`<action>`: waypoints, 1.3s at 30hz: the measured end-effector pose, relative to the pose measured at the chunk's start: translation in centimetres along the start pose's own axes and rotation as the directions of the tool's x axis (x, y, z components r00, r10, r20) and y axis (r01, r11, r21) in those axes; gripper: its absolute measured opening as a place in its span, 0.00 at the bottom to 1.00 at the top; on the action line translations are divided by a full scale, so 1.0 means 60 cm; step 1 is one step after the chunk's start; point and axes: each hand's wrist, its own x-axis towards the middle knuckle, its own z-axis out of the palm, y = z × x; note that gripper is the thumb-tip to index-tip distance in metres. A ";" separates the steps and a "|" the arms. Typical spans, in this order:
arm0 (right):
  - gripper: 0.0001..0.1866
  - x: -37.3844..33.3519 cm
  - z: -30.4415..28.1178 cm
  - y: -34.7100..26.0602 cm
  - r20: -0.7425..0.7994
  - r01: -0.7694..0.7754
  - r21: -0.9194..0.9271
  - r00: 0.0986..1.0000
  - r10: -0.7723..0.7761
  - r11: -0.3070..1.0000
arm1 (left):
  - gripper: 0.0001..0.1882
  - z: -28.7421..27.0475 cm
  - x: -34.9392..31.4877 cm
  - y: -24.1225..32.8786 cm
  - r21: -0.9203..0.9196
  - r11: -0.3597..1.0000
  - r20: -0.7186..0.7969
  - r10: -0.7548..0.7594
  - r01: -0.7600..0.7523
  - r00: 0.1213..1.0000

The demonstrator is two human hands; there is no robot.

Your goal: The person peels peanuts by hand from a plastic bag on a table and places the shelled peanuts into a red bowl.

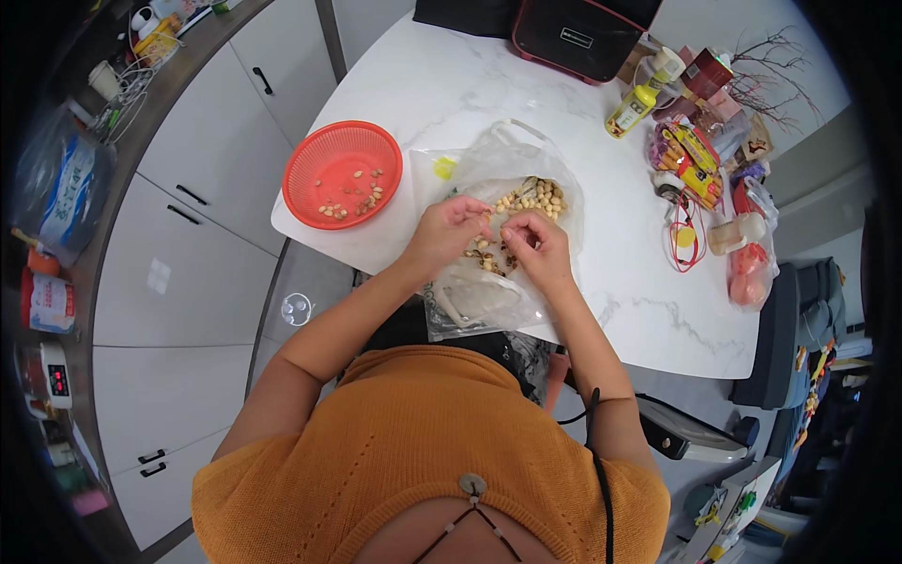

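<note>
My left hand (pixel 448 232) and my right hand (pixel 539 248) are close together over an opened white plastic bag (pixel 559 169). The fingertips of both are pinched. Whatever small piece they hold is mostly hidden; it may be a peanut. Beyond the fingers, inside the bag, lies a pile of pale nuts (pixel 534 195) that look like unshelled peanuts. Under and between the hands are scattered shell pieces (pixel 490 258), pale and dark. Left of my left hand stands a round red plastic basket (pixel 299 174) with loose kernels (pixel 335 209) and a few paler pieces on its bottom.
A white marbled table (pixel 648 301) carries everything. At its far side stands a black and red box-shaped case (pixel 573 38). Along the right are a yellow bottle (pixel 632 110), snack packets (pixel 686 155), a red cord (pixel 687 246) and a jar (pixel 736 233). White cabinets (pixel 188 254) stand at left.
</note>
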 end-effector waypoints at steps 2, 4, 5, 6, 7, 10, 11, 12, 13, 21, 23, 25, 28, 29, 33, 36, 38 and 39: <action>0.05 -0.003 -0.007 0.001 0.013 -0.008 0.008 1.000 0.008 1.000 | 0.12 0.003 -0.003 0.003 0.052 0.998 -0.009 -0.029 0.030 1.000; 0.05 -0.007 -0.005 0.002 0.011 -0.019 0.052 1.000 0.019 0.998 | 0.12 0.007 0.001 -0.007 0.079 0.996 0.001 0.030 -0.030 1.000; 0.04 -0.009 -0.002 0.005 0.025 -0.078 0.136 0.997 0.076 0.988 | 0.12 0.006 0.004 -0.019 0.082 0.991 0.014 0.103 -0.104 0.995; 0.04 -0.011 0.002 0.010 0.043 -0.137 0.219 0.991 0.131 0.966 | 0.12 0.006 0.006 -0.028 0.083 0.981 0.026 0.176 -0.178 0.984; 0.04 -0.014 0.003 0.011 0.066 -0.194 0.298 0.981 0.183 0.934 | 0.12 0.005 0.007 -0.033 0.127 0.972 0.034 0.195 -0.198 0.980; 0.05 -0.018 0.006 0.008 0.089 -0.272 0.361 0.962 0.257 0.892 | 0.12 0.003 0.005 -0.034 0.272 0.928 0.056 0.248 -0.253 0.967; 0.06 -0.019 0.007 0.009 0.096 -0.278 0.372 0.960 0.261 0.885 | 0.12 0.002 0.004 -0.035 0.321 0.907 0.063 0.266 -0.272 0.962; 0.06 -0.019 0.010 0.010 0.102 -0.284 0.383 0.959 0.265 0.879 | 0.12 0.000 0.004 -0.036 0.368 0.884 0.071 0.283 -0.289 0.956; 0.06 -0.020 0.012 0.010 0.109 -0.290 0.394 0.957 0.269 0.872 | 0.12 -0.001 0.005 -0.039 0.362 0.884 0.067 0.293 -0.296 0.954; 0.08 -0.020 0.014 0.002 0.146 -0.339 0.443 0.940 0.307 0.830 | 0.12 0.004 0.000 -0.032 0.452 0.829 0.072 0.335 -0.331 0.939; 0.08 -0.021 0.014 0.007 0.153 -0.334 0.447 0.942 0.297 0.830 | 0.12 0.004 0.000 -0.033 0.456 0.827 0.075 0.332 -0.329 0.940; 0.08 -0.021 0.015 0.019 0.154 -0.314 0.449 0.949 0.274 0.836 | 0.11 0.005 0.000 -0.034 0.454 0.827 0.070 0.338 -0.332 0.939; 0.08 -0.021 0.018 0.026 0.160 -0.328 0.456 0.945 0.286 0.827 | 0.08 0.006 0.001 -0.032 0.450 0.832 0.052 0.340 -0.326 0.939; 0.08 -0.021 0.019 0.027 0.154 -0.324 0.456 0.946 0.284 0.829 | 0.07 0.006 0.001 -0.030 0.456 0.834 0.048 0.327 -0.312 0.944; 0.07 -0.023 0.024 0.024 0.132 -0.312 0.451 0.950 0.283 0.837 | 0.04 0.005 0.005 -0.038 0.451 0.851 0.009 0.295 -0.268 0.955; 0.07 -0.024 0.027 0.026 0.116 -0.305 0.438 0.952 0.283 0.846 | 0.02 0.012 0.004 -0.041 0.414 0.885 -0.044 0.254 -0.213 0.966; 0.07 -0.026 0.031 0.031 0.091 -0.283 0.406 0.959 0.269 0.869 | 0.01 0.014 0.001 -0.029 0.471 0.862 -0.051 0.240 -0.189 0.969; 0.07 -0.027 0.034 0.034 0.072 -0.264 0.378 0.964 0.256 0.887 | 0.01 0.016 0.000 -0.024 0.499 0.848 -0.053 0.233 -0.176 0.971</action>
